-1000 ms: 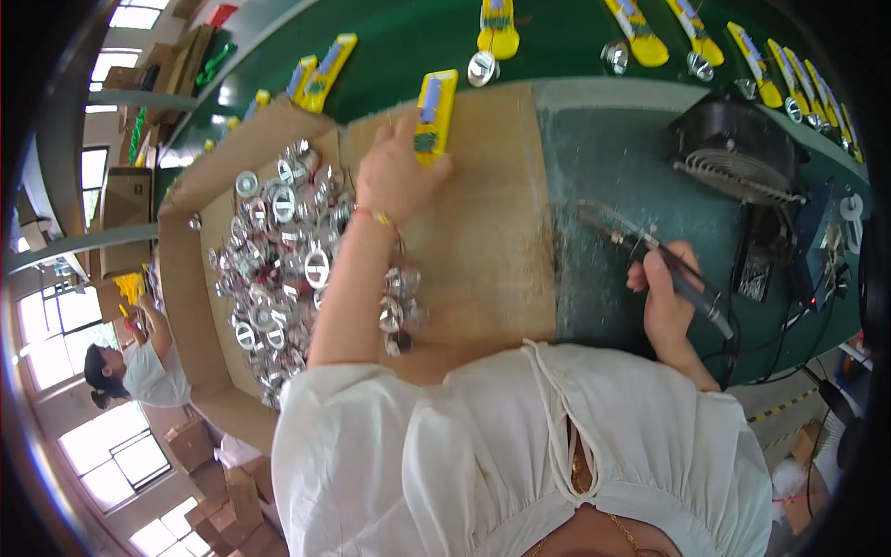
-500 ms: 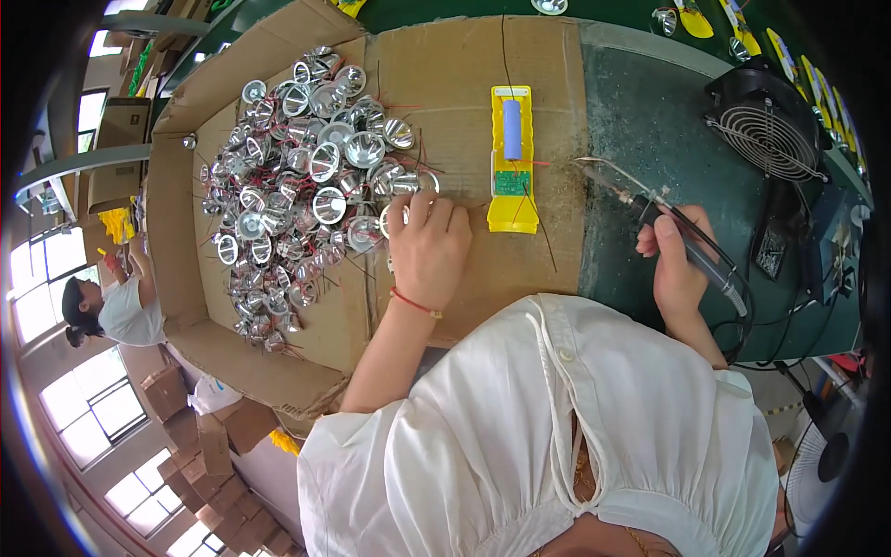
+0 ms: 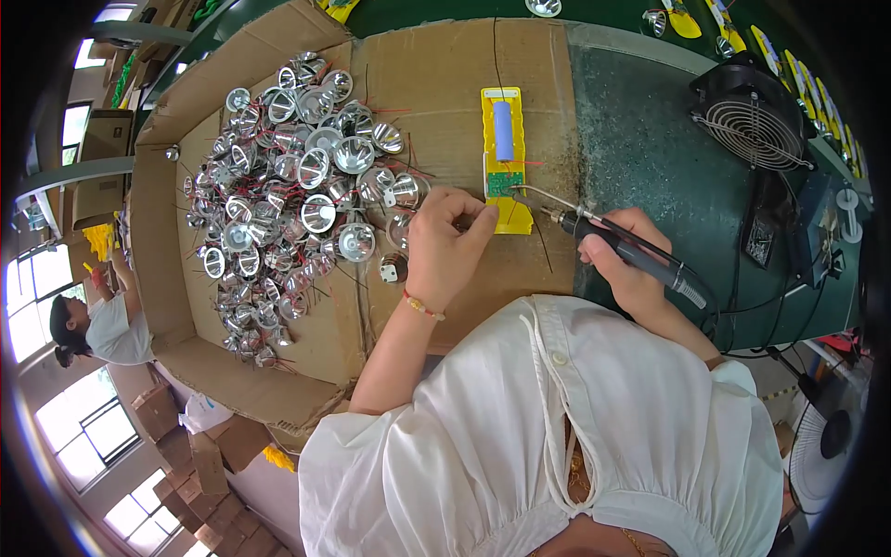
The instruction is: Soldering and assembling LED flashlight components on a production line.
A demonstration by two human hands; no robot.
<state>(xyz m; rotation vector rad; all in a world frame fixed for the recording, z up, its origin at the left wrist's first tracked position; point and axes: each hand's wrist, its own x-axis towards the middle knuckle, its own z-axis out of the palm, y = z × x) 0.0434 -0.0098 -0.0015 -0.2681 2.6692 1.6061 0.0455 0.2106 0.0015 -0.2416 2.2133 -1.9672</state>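
Note:
My right hand (image 3: pixel 631 265) grips a soldering iron (image 3: pixel 580 227), its bent metal tip reaching left to a small green circuit board (image 3: pixel 504 184). The board sits in a yellow flashlight housing (image 3: pixel 509 223) with a purple battery cell (image 3: pixel 503 130) above it. My left hand (image 3: pixel 445 241) is just left of the board, thumb and fingers pinched together; what lies between them is too small to tell. Silver lamp reflectors (image 3: pixel 355 241) with thin red and black wires are heaped on its left. One small lamp part (image 3: pixel 393 267) lies beside the left wrist.
The cardboard tray (image 3: pixel 176 269) with raised walls holds the reflectors. At the right stand a fan with a wire guard (image 3: pixel 752 130) and tangled black cables. More yellow housings (image 3: pixel 798 79) line the far right. At the left a person (image 3: pixel 116 320) works near stacked cartons.
My right hand has brought the soldering iron left, its tip now at the circuit board. My left hand has moved from the reflector heap toward the board, its fingers drawn into a pinch.

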